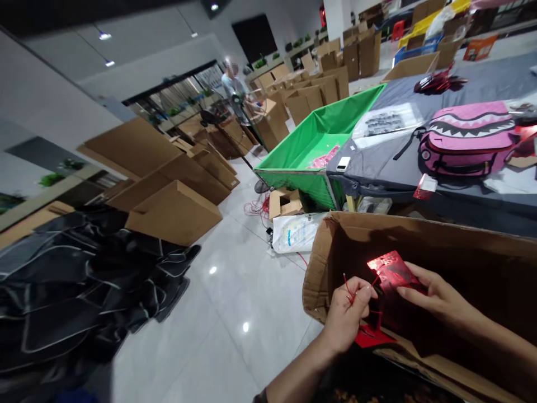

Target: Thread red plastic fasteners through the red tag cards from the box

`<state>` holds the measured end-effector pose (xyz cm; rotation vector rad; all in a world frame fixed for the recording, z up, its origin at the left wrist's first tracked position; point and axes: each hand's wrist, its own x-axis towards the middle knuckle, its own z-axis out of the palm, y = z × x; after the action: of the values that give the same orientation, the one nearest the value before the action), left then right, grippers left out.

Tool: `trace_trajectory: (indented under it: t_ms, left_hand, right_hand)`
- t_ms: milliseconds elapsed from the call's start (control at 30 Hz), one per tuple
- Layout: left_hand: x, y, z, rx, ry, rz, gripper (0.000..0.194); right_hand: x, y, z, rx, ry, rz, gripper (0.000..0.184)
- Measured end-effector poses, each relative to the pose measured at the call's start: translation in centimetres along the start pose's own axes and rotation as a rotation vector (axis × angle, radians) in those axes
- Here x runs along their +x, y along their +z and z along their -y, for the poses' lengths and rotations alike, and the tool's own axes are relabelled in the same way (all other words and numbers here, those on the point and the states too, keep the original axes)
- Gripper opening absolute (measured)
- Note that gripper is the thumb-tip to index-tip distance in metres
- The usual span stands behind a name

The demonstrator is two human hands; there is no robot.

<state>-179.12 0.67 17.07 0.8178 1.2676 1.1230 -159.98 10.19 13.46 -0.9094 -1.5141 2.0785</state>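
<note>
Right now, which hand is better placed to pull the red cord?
Left hand, probably: it pinches the red cord, while the right hand grips the shiny red card.

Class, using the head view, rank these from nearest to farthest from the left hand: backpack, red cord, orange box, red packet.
From the left hand:
1. Red cord, pinched in it.
2. Red packet, held in the right hand.
3. Backpack, on the table, ahead and to the right.
4. Orange box, far right, beyond the backpack.
</note>
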Motion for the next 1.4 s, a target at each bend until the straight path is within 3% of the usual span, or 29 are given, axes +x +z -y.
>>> trace_trajectory:
  t_ms: [267,567,867,967,1167,1400]
  left_hand:
    - [0.9,0.5,0.0,0.041,0.001,-0.035,0.055]
    - [0.8,-0.1,0.2,-0.001,-0.001,-0.089,0.052]
    - [0.9,0.3,-0.3,0.008,0.005,-0.097,0.056]
    - [1.0,0.5,-0.1,0.024,-0.012,-0.089,0.056]
    - [1.0,0.9,0.1,0.031,-0.01,-0.079,0.057]
    - [0.9,0.8,0.2,0.035,0.013,-0.093,0.054]
  right_hand:
    - [-0.5,0.1,-0.2,0.199,0.081,0.083,0.056]
    - [-0.6,0.4,1.1,0.173,0.101,-0.012,0.082]
    - [-0.6,0.3,0.6,0.138,0.055,0.032,0.076]
    - [-0.7,0.2,0.3,0.05,0.014,0.019,0.073]
    - [-1.2,0.2,-0.1,-0.369,-0.2,-0.038,0.058]
    - [-1.6,0.3,-0.5,-0.418,-0.273,-0.091,0.052]
